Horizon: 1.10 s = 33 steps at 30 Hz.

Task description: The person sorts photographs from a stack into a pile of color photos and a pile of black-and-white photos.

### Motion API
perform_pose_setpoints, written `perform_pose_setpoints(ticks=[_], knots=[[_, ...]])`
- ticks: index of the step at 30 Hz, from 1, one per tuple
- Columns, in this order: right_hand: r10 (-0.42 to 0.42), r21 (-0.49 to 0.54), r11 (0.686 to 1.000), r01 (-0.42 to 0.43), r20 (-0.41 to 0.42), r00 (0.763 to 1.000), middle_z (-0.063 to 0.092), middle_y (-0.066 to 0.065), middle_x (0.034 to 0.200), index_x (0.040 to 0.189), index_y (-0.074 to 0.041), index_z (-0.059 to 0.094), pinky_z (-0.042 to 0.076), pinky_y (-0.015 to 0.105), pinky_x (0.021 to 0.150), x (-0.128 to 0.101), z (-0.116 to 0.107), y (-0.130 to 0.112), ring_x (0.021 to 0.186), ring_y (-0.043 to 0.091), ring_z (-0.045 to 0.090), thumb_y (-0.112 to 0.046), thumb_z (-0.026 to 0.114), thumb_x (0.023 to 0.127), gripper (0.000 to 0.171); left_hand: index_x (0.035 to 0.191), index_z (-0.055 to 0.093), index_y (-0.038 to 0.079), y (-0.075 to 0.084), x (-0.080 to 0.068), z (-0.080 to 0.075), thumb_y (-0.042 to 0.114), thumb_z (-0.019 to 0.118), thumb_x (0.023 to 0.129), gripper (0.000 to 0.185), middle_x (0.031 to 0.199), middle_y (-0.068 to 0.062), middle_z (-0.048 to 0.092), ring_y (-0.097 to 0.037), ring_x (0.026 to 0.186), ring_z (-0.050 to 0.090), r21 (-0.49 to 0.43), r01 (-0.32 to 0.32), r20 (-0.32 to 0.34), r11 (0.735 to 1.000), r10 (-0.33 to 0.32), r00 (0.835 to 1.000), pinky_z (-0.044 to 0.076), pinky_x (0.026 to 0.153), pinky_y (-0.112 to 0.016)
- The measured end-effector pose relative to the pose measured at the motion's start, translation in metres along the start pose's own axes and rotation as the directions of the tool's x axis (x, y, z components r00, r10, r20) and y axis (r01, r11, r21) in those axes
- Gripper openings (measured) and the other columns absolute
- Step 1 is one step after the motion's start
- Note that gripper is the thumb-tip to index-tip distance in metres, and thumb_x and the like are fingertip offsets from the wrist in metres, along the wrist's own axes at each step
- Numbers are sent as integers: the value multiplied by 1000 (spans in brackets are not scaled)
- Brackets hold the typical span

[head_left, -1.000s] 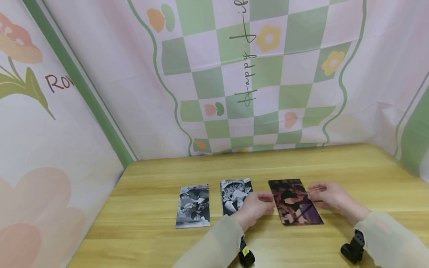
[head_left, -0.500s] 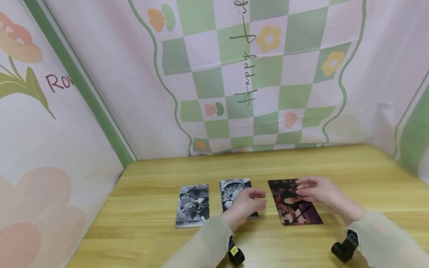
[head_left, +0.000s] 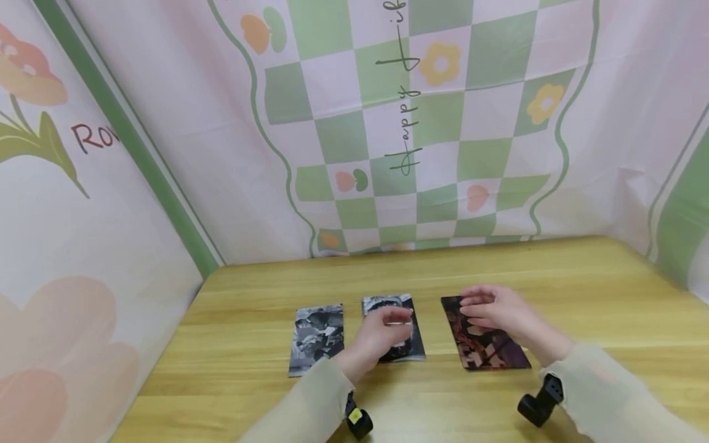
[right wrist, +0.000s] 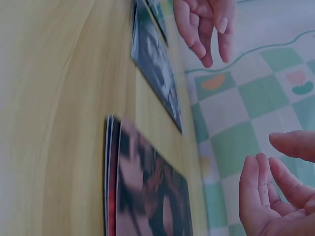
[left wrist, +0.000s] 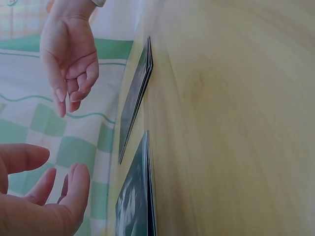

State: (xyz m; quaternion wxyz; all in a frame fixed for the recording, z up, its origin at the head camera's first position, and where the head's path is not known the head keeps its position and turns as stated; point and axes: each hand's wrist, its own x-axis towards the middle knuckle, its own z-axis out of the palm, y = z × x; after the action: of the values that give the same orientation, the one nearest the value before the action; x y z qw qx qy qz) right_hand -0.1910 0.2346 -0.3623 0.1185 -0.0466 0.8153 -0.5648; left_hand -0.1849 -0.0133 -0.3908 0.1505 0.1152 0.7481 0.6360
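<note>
Three flat photo cards or small stacks lie in a row on the wooden table (head_left: 232, 351). On the left is a black-and-white photo (head_left: 310, 344); in the middle lies another black-and-white photo stack (head_left: 410, 351). The right stack (head_left: 487, 357) has a dark reddish-purple picture, and its layered edges show in the right wrist view. Over the middle stack hovers my left hand (head_left: 376, 338), hiding part of it, its fingers loosely bent around nothing. My right hand (head_left: 498, 314) is raised above the right stack, fingers relaxed, covering its upper part. Both wrist views show air between hands and cards.
A cloth backdrop (head_left: 388, 203) with green and white checks rises behind the table's far edge. Another printed cloth (head_left: 83, 234) closes off the left side. Black wrist cameras (head_left: 540, 403) are strapped to both sleeves.
Both hands have moved left. My right hand has left the right stack's edge and risen over it; my left hand has come from between the stacks to above the middle one. The cards stay put.
</note>
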Motion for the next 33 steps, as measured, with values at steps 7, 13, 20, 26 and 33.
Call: perform_pose_setpoints(ticks=[7, 13, 20, 26, 33], knots=[[2, 43, 999, -2, 14, 1000, 56, 25, 118, 131, 15, 39, 57, 31, 78, 5, 15, -7, 97, 19, 65, -3, 54, 94, 44, 124, 56, -1, 1, -10, -20, 11, 60, 91, 35, 123, -16, 58, -20, 101, 60, 16, 16, -27, 1000, -16, 1000, 52, 89, -38], [-22, 64, 998, 19, 41, 999, 55, 25, 118, 131, 16, 38, 57, 32, 82, 8, 25, -10, 96, 16, 64, -4, 56, 93, 47, 127, 53, -3, -3, -15, -36, 11, 58, 92, 38, 126, -19, 56, -24, 106, 59, 13, 11, -37, 1000, -10, 999, 51, 92, -37], [-19, 88, 996, 12, 80, 997, 55, 22, 115, 130, 16, 38, 56, 38, 86, 11, 35, -10, 97, 18, 62, -5, 57, 92, 47, 126, 54, -1, -8, -18, -50, 12, 59, 92, 37, 125, -16, 57, -23, 108, 58, 55, 44, -83, 998, -39, 996, 51, 93, -38], [-10, 67, 998, 5, 77, 997, 54, 24, 116, 129, 14, 41, 56, 37, 85, 14, 44, -8, 98, 21, 62, -6, 57, 93, 44, 126, 53, -3, -13, -19, -57, 8, 57, 92, 36, 126, -18, 56, -28, 112, 57, 42, 52, -99, 998, -48, 994, 50, 96, -39], [-9, 56, 998, 4, 95, 995, 50, 29, 123, 130, 12, 43, 56, 37, 86, 16, 51, -2, 99, 18, 60, -8, 59, 92, 46, 127, 52, -3, -19, -21, -63, 10, 59, 91, 39, 125, -19, 57, -28, 111, 58, 75, 47, -90, 996, -40, 995, 49, 97, -40]])
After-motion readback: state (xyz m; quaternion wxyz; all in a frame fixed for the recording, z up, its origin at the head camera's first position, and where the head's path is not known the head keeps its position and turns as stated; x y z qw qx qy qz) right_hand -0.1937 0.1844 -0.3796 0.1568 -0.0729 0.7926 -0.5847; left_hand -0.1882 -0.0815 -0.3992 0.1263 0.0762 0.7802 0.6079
